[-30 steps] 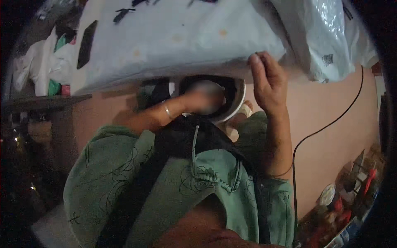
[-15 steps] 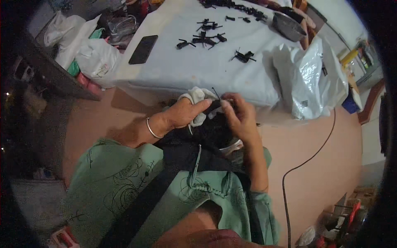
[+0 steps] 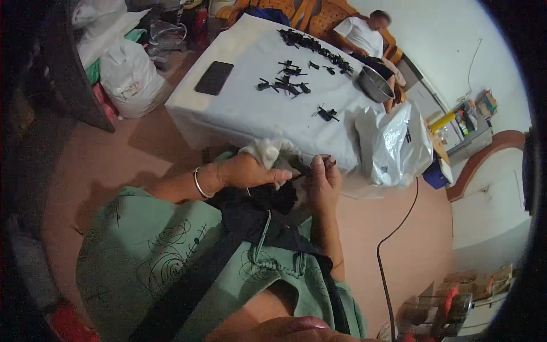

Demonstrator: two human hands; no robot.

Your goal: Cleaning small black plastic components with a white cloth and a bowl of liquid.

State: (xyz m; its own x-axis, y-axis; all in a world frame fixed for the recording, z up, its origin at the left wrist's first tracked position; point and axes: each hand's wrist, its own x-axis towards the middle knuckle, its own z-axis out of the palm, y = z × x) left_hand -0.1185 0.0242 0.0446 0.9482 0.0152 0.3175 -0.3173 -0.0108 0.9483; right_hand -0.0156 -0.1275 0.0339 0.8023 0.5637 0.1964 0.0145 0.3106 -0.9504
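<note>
Over my lap, at the near edge of the table, my left hand is closed round a bunched white cloth. A small black part shows between the cloth and my other hand; its shape is mostly hidden. My right hand is closed in a pinch at the far end of this part, thumb and fingertips together. Below both hands lies dark material on my lap. Farther off on the table are small black plastic pieces with thin arms, and one more cluster sits nearer.
The white-covered table carries a dark phone, a row of black pieces, a metal bowl and a silvery-white plastic bag. A person sits beyond it. A black cable runs along the floor at right.
The view has tilted, bringing the seated person into sight. My right fingers have closed into a tighter pinch. A thin dark rod that stuck up between my hands no longer shows upright.
</note>
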